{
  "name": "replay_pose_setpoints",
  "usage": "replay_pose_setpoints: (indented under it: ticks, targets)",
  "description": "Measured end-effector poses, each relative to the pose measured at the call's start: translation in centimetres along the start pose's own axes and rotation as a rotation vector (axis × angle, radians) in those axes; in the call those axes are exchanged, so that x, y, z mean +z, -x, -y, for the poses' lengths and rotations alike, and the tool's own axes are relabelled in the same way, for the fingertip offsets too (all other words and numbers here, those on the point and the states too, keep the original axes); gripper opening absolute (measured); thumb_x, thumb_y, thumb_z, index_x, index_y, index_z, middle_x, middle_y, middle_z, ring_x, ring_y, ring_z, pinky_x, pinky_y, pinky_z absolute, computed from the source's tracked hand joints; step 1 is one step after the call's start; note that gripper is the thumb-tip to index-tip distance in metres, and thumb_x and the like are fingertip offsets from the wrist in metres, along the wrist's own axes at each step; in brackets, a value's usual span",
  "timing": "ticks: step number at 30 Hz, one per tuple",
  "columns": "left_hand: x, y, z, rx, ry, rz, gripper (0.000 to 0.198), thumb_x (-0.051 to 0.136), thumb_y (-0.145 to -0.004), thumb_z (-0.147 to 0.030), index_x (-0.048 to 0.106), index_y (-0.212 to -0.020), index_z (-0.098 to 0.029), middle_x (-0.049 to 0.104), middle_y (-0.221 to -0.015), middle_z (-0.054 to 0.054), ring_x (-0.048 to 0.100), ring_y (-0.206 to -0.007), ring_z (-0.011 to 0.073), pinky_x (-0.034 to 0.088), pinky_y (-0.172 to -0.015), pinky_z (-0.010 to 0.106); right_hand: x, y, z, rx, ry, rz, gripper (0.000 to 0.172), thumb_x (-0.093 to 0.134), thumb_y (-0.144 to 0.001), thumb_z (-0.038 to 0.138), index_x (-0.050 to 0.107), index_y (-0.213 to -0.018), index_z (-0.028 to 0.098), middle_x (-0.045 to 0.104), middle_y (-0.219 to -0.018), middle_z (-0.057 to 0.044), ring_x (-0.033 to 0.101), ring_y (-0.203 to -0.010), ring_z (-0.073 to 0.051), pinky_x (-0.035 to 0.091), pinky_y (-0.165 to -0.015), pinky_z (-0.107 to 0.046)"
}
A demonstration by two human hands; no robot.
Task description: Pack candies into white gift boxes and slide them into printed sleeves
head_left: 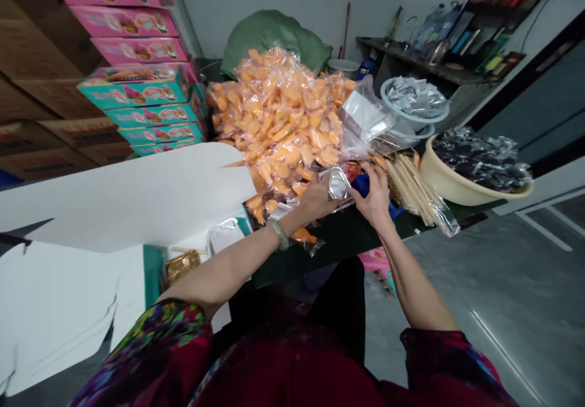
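Both hands meet at the table's near edge; the left hand (320,197) pinches a silver packet (339,183), the right hand (377,195) closes over something blue (hard to identify); packet's long axis runs near-to-far, tilted left; the orange snack pile (278,117) beyond looks barely dented; an open white box (137,200) waits left.

Orange snacks in clear bags (278,120) are heaped beside stacked pink boxes (123,20) and teal boxes (141,99). A beige bowl (450,184) holds black packets (479,157) (glossy ones). The sleeve (155,352) is dark red with a multicoloured flower print, and the bracelet (278,234) pale green.
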State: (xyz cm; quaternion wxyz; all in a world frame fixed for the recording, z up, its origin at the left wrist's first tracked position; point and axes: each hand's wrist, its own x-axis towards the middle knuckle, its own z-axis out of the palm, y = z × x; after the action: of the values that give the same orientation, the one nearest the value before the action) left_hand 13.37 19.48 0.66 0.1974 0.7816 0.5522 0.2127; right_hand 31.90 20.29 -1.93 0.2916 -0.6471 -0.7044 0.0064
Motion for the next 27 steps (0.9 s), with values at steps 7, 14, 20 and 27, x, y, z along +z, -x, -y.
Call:
replay_pose_setpoints:
  ticks: [7, 14, 20, 27]
  targets:
    - [1.4, -1.7, -0.8, -0.049, -0.167, -0.045, 0.084, 0.077, -0.082, -0.037, 0.039, -0.153, -0.015, 0.04, -0.153, 0.023, 0.042, -0.141, 0.0392, 0.04, -0.112, 0.047, -2.5, 0.3, -1.3, 0.215, 0.328, 0.3, 0.096, 0.073, -0.081, 0.047, 0.024, -0.161, 0.024, 0.046, -0.151, -0.022, 0.054, -0.129, -0.041, 0.043, -0.104, -0.055]
    - [-0.8, -4.0, -0.6, -0.112, -0.23, 0.096, 0.07, 0.077, -0.08, -0.052, 0.056, -0.136, -0.016, 0.064, -0.126, 0.013, 0.06, -0.118, 0.0305, 0.051, -0.092, 0.035, -3.4, -0.1, -0.5, 0.285, 0.429, 0.412, 0.081, 0.064, -0.092, 0.041, 0.026, -0.16, 0.019, 0.056, -0.141, -0.022, 0.06, -0.125, -0.033, 0.045, -0.1, -0.043]
    - [0.5, -3.3, -2.6, -0.083, -0.283, 0.15, 0.072, 0.08, -0.071, -0.062, 0.065, -0.127, -0.019, 0.056, -0.139, 0.017, 0.048, -0.134, 0.0396, 0.044, -0.107, 0.047, -2.7, 0.5, -1.3, 0.15, 0.381, 0.209, 0.069, 0.063, -0.091, 0.033, 0.04, -0.154, 0.015, 0.055, -0.143, -0.022, 0.057, -0.125, -0.035, 0.045, -0.101, -0.046]
    - [0.6, -1.6, -2.6, -0.091, -0.183, 0.233, 0.051, 0.07, -0.085, -0.045, 0.062, -0.123, -0.013, 0.067, -0.122, 0.019, 0.064, -0.116, 0.0354, 0.051, -0.098, 0.045, -1.5, 8.4, -0.7, 0.016, 0.196, -0.166, 0.036, 0.043, -0.102, 0.037, 0.064, -0.122, 0.014, 0.07, -0.106, -0.015, 0.066, -0.094, -0.026, 0.049, -0.084, -0.036]
